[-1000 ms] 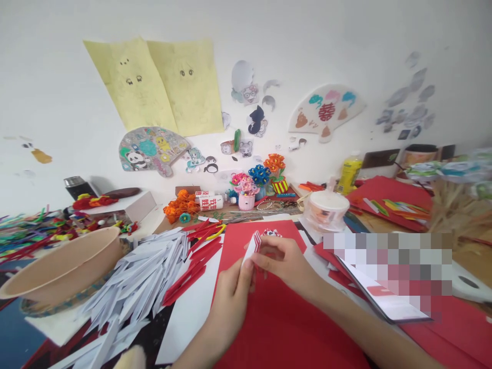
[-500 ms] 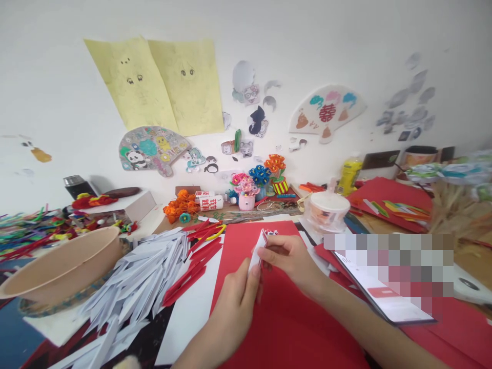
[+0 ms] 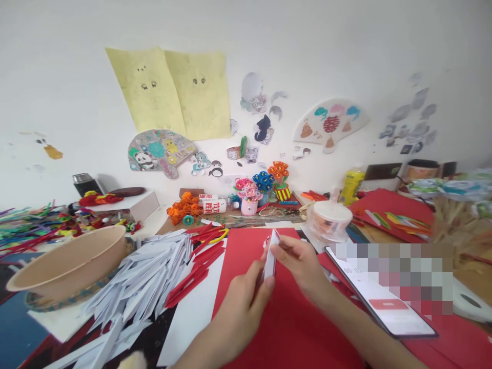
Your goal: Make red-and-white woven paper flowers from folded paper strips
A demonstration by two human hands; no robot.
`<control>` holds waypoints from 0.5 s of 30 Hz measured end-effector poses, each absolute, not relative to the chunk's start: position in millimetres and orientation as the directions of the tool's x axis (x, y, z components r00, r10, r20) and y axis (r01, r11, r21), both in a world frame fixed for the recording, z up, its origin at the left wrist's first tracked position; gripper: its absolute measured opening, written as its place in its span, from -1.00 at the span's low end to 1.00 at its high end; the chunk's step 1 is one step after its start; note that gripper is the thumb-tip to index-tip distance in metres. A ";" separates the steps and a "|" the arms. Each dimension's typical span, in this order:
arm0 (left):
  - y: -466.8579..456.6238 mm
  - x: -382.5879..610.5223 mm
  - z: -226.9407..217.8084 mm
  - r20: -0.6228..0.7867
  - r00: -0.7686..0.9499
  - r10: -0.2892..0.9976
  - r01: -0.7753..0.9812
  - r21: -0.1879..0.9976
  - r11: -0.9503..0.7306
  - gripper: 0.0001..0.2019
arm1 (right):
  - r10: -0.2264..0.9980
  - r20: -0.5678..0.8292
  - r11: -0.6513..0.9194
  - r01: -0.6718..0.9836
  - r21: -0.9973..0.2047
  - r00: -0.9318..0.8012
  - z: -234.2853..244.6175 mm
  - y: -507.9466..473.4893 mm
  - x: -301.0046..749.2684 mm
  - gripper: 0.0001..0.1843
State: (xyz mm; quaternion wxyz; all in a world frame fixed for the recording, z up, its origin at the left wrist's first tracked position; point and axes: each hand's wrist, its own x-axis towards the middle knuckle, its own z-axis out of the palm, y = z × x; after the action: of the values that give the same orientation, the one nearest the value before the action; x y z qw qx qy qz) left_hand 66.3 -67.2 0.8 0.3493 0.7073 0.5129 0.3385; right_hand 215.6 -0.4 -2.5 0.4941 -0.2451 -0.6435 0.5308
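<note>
Between my two hands is a narrow folded paper strip (image 3: 270, 259), white outside with a trace of red at its top edge. My left hand (image 3: 246, 297) pinches its lower end between thumb and fingers. Near the upper end, my right hand (image 3: 298, 261) grips it with thumb and fingertips. Both hands are above a large red paper sheet (image 3: 246, 256). A heap of white folded strips (image 3: 146, 271) lies left of the sheet, with red folded strips (image 3: 196, 271) between them. Scissors with yellow handles (image 3: 219, 236) rest near the top of the red strips.
A beige basin (image 3: 69, 271) stands at the far left. To the right are a lit phone (image 3: 400, 312), partly blurred out, and a wrapped round tub (image 3: 330, 218). Craft flowers (image 3: 248, 192) and a yellow bottle (image 3: 351, 184) line the wall behind.
The view has shifted slightly, so the wall and table appear lower and further right. My hands still hold the strip, which now stands more upright.
</note>
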 end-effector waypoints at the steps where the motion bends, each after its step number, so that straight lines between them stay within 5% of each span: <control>1: -67.1 65.4 2.9 0.135 0.256 0.957 0.462 0.853 -0.244 -0.72 | 0.832 0.382 0.319 -0.215 -0.923 -0.403 -1.0 -0.1 217.2 -0.69; 8: -65.2 65.3 -2.1 0.079 0.318 0.945 0.272 0.947 -0.171 -0.68 | 0.808 0.339 0.260 -0.225 -0.939 -0.482 -0.5 -10.5 211.8 -0.65; 15: -63.1 70.0 -17.0 0.099 0.154 0.983 0.313 0.939 -0.143 -0.58 | 0.891 0.239 0.165 -0.216 -0.962 -0.386 -6.6 -17.4 198.8 -0.62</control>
State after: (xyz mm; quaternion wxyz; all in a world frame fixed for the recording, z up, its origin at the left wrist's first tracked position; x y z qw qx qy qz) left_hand 70.0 -63.1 -17.0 0.4127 0.6378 0.5080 0.4061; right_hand 198.8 -17.4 -6.6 0.4762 -0.2828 -0.5963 0.5811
